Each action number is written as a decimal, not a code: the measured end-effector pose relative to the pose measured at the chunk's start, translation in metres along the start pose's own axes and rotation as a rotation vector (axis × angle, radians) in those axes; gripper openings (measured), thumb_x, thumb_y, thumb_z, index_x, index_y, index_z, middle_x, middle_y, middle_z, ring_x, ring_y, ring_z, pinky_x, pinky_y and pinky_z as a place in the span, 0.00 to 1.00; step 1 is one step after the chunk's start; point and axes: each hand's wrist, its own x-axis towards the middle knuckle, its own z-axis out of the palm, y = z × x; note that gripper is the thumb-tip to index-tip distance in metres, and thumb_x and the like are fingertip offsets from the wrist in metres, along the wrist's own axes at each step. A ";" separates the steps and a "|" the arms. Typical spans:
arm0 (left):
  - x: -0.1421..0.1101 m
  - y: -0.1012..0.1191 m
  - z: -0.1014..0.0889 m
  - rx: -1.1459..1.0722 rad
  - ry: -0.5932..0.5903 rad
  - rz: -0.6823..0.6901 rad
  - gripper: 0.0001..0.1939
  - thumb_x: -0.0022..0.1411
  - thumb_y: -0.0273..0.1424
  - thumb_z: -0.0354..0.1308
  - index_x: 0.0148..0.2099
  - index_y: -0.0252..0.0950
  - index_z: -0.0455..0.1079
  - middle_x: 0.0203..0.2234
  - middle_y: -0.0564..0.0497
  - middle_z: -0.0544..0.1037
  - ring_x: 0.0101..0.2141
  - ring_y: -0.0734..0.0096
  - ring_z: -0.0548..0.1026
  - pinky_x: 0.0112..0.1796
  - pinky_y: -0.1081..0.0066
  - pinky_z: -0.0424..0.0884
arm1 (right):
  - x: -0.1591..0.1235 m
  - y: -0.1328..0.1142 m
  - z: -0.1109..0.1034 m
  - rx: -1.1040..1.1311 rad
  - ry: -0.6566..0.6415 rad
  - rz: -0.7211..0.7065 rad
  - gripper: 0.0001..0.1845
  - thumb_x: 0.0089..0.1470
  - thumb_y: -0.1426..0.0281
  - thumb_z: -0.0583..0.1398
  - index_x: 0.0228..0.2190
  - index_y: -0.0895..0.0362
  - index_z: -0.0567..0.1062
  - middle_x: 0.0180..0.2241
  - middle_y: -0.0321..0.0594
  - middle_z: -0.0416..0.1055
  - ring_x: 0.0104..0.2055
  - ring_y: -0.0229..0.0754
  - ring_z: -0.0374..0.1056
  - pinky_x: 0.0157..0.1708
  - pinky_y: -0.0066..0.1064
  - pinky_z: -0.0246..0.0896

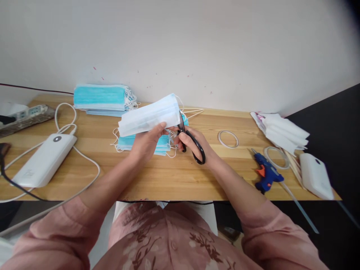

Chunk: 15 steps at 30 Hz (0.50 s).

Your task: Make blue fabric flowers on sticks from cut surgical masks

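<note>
My left hand [150, 138] pinches the lower edge of a pale face mask [150, 114], held tilted above the table. In my right hand [194, 140] are black-handled scissors [199, 150], their blades at the mask's right end beside a white ear loop. How far the blades are apart cannot be made out. Below the held mask lie several blue face masks [126, 142] with white loops, partly hidden by my left hand. A larger stack of blue face masks [98, 95] rests near the wall at the back left.
A white power bank [45, 161] with cables and a power strip [28, 116] sit at left. To the right are a tape ring [228, 139], a blue glue gun [266, 170], another tape roll [277, 157], a white packet [281, 129] and a white device [316, 176]. Thin sticks [194, 111] lie behind my hands.
</note>
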 end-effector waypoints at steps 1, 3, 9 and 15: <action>0.000 0.000 0.000 -0.001 -0.002 -0.004 0.12 0.50 0.30 0.71 0.36 0.35 0.73 0.33 0.49 0.80 0.33 0.68 0.77 0.35 0.69 0.72 | 0.000 0.000 0.000 -0.004 0.002 0.001 0.30 0.54 0.40 0.60 0.33 0.57 0.74 0.28 0.38 0.72 0.26 0.36 0.66 0.28 0.30 0.65; 0.000 0.000 0.001 -0.001 -0.006 -0.007 0.13 0.50 0.31 0.71 0.35 0.35 0.72 0.33 0.49 0.80 0.34 0.68 0.77 0.35 0.68 0.72 | 0.000 0.000 0.001 -0.011 0.005 0.000 0.30 0.54 0.40 0.60 0.35 0.56 0.75 0.28 0.37 0.72 0.26 0.37 0.66 0.28 0.30 0.65; -0.001 0.000 0.001 0.012 0.011 0.001 0.14 0.49 0.31 0.72 0.36 0.36 0.73 0.34 0.49 0.80 0.35 0.67 0.78 0.35 0.68 0.72 | 0.000 0.002 0.001 -0.033 0.007 -0.012 0.30 0.56 0.41 0.59 0.36 0.56 0.75 0.28 0.37 0.72 0.25 0.36 0.66 0.28 0.30 0.64; 0.000 -0.002 0.000 -0.003 0.019 -0.004 0.14 0.48 0.31 0.73 0.37 0.36 0.75 0.33 0.50 0.80 0.35 0.68 0.77 0.35 0.69 0.73 | 0.000 0.004 0.002 -0.026 0.017 -0.010 0.30 0.56 0.41 0.59 0.39 0.56 0.75 0.29 0.37 0.73 0.24 0.36 0.66 0.27 0.30 0.65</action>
